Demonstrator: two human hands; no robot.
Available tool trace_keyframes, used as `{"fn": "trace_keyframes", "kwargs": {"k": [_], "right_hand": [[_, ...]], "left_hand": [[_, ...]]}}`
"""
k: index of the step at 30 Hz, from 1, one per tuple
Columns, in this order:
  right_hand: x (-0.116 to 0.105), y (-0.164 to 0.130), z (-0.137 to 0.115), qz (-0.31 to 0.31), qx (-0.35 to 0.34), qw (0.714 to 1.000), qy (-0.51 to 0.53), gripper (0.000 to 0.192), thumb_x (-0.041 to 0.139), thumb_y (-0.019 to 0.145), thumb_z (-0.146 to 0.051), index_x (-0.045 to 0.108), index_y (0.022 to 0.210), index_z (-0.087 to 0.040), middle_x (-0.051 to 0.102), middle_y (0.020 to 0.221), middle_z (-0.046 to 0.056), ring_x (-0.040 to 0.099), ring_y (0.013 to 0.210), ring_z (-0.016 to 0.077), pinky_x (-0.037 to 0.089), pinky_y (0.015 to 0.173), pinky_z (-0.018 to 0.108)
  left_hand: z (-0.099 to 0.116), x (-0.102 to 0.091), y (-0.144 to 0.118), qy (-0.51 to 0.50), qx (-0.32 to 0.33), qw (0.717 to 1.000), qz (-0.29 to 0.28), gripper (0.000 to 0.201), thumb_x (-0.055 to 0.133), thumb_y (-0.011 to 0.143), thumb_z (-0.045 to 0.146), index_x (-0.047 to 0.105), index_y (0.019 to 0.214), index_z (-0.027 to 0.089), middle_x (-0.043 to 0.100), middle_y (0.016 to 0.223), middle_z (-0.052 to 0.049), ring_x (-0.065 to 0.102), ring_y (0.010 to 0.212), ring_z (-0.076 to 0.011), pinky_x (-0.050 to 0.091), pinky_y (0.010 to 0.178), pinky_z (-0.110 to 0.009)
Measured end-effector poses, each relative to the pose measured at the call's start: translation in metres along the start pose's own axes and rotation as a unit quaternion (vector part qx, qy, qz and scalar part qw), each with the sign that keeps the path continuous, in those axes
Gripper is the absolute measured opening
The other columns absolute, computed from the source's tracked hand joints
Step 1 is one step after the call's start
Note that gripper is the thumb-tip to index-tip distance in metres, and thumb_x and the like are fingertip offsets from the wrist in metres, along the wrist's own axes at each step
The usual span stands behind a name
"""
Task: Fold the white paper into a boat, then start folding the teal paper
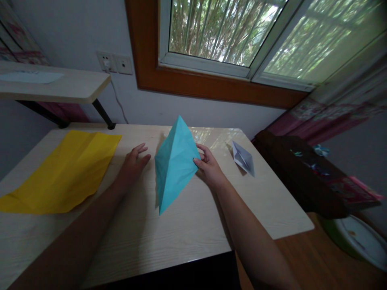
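Beneath a wood-trimmed window (217, 36), with foliage and bars outside, a pale surface (272, 205) stands with its far edge near the wall. Over its far left corner, a small shelf (87, 86) rises on dark legs, with a pale sheet (33, 76) lying on it; a wall socket (123, 64) shows beyond.

Judging by the paper, the folding in hand is partway along. The turquoise paper (179, 161) has a long ridge running from its far tip to its near tip, with two faces falling away on either side and faint creases across them. It looks loosely opened rather than pressed flat, so some shaping probably remains. Toward the left edge, a yellow sheet (65, 173) lies spread out, lightly creased and seemingly unfolded. Near the right edge, toward the far right corner, a small whitish paper piece (244, 160) is already folded, its panels standing partly open.

Of the two hands, the right hand (210, 165) pinches the turquoise paper at its right corner, thumb on the facing side and fingers behind. The left hand (133, 163) is empty, thumb and half-curled fingers parted, just beside the paper's left corner and not touching it. The turquoise paper stands between them, tilted over the middle of the surface; whether it rests there cannot be told.
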State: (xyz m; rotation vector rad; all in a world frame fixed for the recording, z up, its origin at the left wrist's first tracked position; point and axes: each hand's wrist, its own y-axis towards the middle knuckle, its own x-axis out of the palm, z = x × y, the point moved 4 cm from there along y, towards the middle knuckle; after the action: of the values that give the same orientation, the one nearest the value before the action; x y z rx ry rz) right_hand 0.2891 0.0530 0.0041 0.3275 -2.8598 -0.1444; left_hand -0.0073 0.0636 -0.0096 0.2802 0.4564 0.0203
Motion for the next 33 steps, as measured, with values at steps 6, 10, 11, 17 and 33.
{"fn": "trace_keyframes", "kwargs": {"k": [6, 10, 11, 17, 33], "right_hand": [[-0.001, 0.000, 0.001, -0.003, 0.014, 1.000, 0.016, 0.057, 0.084, 0.075, -0.042, 0.057, 0.125, -0.033, 0.075, 0.105, -0.001, 0.072, 0.086, 0.0180, 0.058, 0.081, 0.035], [-0.002, 0.000, 0.002, 0.002, 0.026, 1.000, 0.003, 0.060, 0.084, 0.074, -0.046, 0.056, 0.126, -0.032, 0.075, 0.107, 0.000, 0.072, 0.088, 0.0195, 0.059, 0.083, 0.038], [-0.002, 0.000, 0.002, 0.000, 0.029, 1.000, 0.002, 0.061, 0.084, 0.074, -0.046, 0.056, 0.126, -0.032, 0.075, 0.108, 0.001, 0.072, 0.089, 0.0197, 0.059, 0.083, 0.038], [0.003, -0.003, -0.001, -0.018, 0.032, 0.999, -0.001, 0.058, 0.082, 0.075, -0.051, 0.058, 0.124, -0.031, 0.074, 0.112, 0.002, 0.072, 0.093, 0.0207, 0.060, 0.083, 0.039], [-0.016, 0.009, 0.003, 0.087, 0.026, 0.996, -0.005, 0.055, 0.085, 0.072, -0.043, 0.061, 0.120, -0.029, 0.075, 0.096, 0.000, 0.069, 0.077, 0.0187, 0.057, 0.073, 0.035]], "left_hand": [[0.011, 0.014, -0.007, -0.115, -0.021, 0.985, -0.124, 0.078, 0.060, 0.091, 0.057, 0.032, 0.151, 0.017, 0.066, 0.133, -0.018, 0.059, 0.127, -0.0284, 0.043, 0.107, -0.049], [0.013, 0.015, -0.008, -0.126, -0.025, 0.981, -0.145, 0.080, 0.064, 0.088, 0.057, 0.033, 0.150, 0.017, 0.068, 0.129, -0.018, 0.062, 0.123, -0.0293, 0.044, 0.105, -0.048], [0.013, 0.015, -0.007, -0.113, -0.015, 0.983, -0.141, 0.080, 0.065, 0.087, 0.057, 0.034, 0.150, 0.018, 0.066, 0.133, -0.019, 0.059, 0.127, -0.0298, 0.042, 0.108, -0.049], [0.015, 0.017, -0.010, -0.105, 0.025, 0.982, -0.152, 0.078, 0.069, 0.086, 0.050, 0.035, 0.150, 0.022, 0.055, 0.146, -0.018, 0.046, 0.141, -0.0287, 0.030, 0.118, -0.049], [0.023, 0.007, -0.010, -0.298, -0.118, 0.943, -0.091, 0.089, 0.082, 0.073, 0.039, 0.038, 0.149, 0.026, 0.070, 0.109, -0.007, 0.068, 0.088, -0.0197, 0.056, 0.078, -0.032]]}}
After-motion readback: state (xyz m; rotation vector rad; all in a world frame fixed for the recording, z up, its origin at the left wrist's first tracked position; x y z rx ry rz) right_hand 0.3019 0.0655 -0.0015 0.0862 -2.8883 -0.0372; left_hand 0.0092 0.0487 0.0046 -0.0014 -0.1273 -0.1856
